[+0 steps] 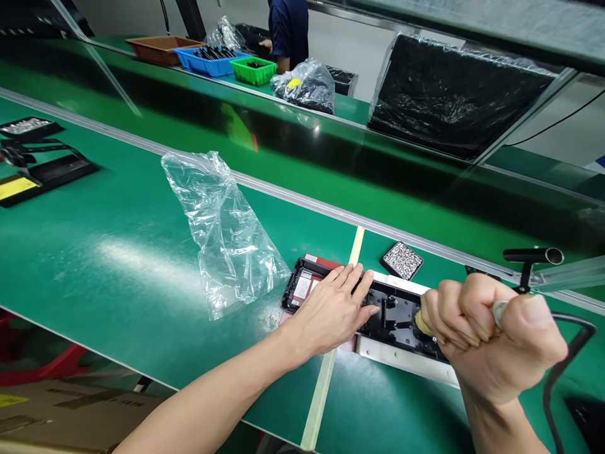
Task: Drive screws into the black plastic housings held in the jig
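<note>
My left hand (338, 309) lies flat, fingers extended, across a long black plastic housing (302, 271) and presses on it. The housing sits in a white fixture (401, 356) with a reddish base. My right hand (486, 334) is closed in a fist round an upright screwdriver (422, 323). Only its yellowish lower part and a pale end under the thumb show. The screwdriver's tip is hidden from view, over the right part of the housing. Just behind the fixture is a small black tray of tiny metal screws (403, 260).
A crumpled clear plastic bag (227, 239) lies left of the housing. A black cylinder on a stand (533, 255) and a dark cable (551, 378) are at right. Black parts (51, 173) lie far left. Behind the clear partition are bins (255, 72), bagged items (307, 88) and another person (289, 31).
</note>
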### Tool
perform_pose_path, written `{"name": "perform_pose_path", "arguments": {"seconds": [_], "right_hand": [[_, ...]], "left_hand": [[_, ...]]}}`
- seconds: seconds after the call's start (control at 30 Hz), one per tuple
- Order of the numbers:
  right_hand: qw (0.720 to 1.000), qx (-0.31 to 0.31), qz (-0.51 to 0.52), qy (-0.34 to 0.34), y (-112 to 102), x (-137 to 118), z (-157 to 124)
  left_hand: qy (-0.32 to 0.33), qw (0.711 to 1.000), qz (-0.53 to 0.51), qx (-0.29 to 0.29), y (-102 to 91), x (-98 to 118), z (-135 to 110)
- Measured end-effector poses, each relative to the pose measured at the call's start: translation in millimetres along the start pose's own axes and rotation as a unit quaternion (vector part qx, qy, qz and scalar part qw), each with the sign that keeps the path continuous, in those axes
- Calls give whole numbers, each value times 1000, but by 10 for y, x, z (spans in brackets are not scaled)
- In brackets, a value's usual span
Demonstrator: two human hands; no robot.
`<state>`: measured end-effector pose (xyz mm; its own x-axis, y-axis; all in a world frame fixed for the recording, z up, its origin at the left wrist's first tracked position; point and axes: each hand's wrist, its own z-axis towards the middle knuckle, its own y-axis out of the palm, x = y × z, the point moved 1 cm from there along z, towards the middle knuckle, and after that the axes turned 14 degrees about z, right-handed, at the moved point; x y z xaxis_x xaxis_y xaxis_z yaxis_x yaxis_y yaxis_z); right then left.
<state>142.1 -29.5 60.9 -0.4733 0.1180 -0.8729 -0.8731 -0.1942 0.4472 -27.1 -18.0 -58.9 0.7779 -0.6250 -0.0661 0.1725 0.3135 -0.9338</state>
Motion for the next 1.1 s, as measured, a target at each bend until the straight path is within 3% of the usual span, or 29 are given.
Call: {"name": "perform_pose_path", "arguments": {"seconds": [0.2, 1.1], "right_hand": [[998, 44, 18, -31, 3, 78, -32], [1000, 8, 10, 4, -13, 19, -16]], "left_hand": [[2, 1000, 2, -14, 22, -9, -4], [2, 1000, -5, -8, 1, 3, 10]]}}
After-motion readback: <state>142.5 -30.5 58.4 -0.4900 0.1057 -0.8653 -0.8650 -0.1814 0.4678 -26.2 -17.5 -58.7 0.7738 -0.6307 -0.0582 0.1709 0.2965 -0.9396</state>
